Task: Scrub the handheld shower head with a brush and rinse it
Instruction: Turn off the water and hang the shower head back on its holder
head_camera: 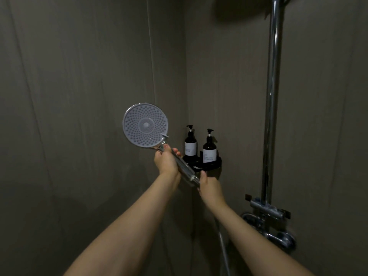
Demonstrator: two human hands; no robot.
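Chrome shower head [145,125], one; left hand [166,161] wraps handle, right hand [209,186] grips its base. Two bottles [190,143] on shelf [216,164].

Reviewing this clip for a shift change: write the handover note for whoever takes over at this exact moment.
Left hand grips the upper handle of the handheld shower head; right hand holds the handle's lower end, by the hose. The spray face points toward the camera, raised in front of the corner shelf with two pump bottles. No brush in view and no water running, so no sign that scrubbing has begun. Left: fetch a brush, scrub, rinse.
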